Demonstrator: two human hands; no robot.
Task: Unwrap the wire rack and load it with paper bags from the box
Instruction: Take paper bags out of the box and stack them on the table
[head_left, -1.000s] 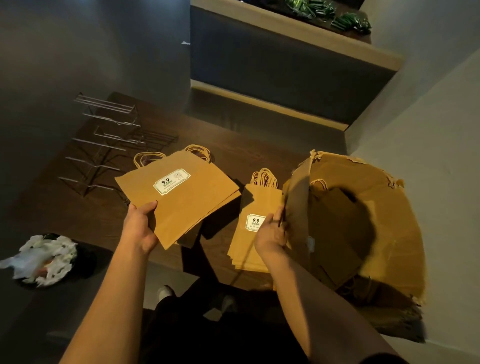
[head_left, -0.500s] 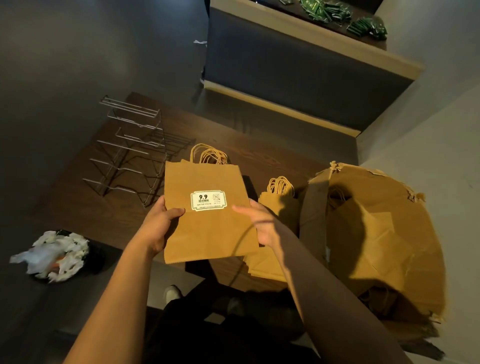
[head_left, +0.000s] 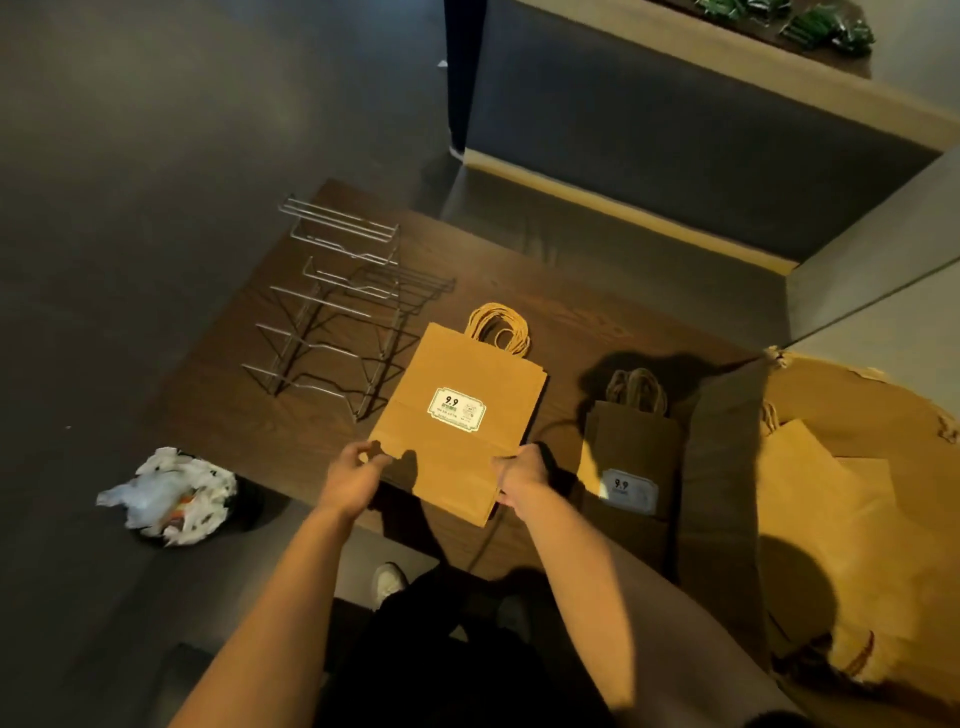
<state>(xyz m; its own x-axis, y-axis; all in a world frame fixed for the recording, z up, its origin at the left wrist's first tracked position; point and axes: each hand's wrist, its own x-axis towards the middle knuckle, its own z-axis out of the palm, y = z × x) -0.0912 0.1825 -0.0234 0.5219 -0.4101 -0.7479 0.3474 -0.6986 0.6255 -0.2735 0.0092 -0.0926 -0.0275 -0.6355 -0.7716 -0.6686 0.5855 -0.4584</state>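
Note:
A stack of flat brown paper bags (head_left: 462, 374) with a white "9.9" label and twisted handles is held over the dark wooden table (head_left: 649, 312). My left hand (head_left: 353, 480) pinches its lower left edge, and my right hand (head_left: 522, 480) grips its lower right edge. The bare wire rack (head_left: 337, 306) stands on the table just left of the bags. A second stack of bags (head_left: 631, 452) lies in shadow to the right. The open cardboard box (head_left: 841, 499) with more bags sits at the far right.
A dark bin with crumpled white wrapping (head_left: 174, 496) stands on the floor at the left. A counter (head_left: 675, 130) with green packets (head_left: 810, 26) on top rises behind the table. My shoe (head_left: 388, 582) shows below the table's front edge.
My right hand left the box flap and took the bags' right edge. The stack turned upright, handles away from me, and now sits nearer the rack. The camera view shifted left.

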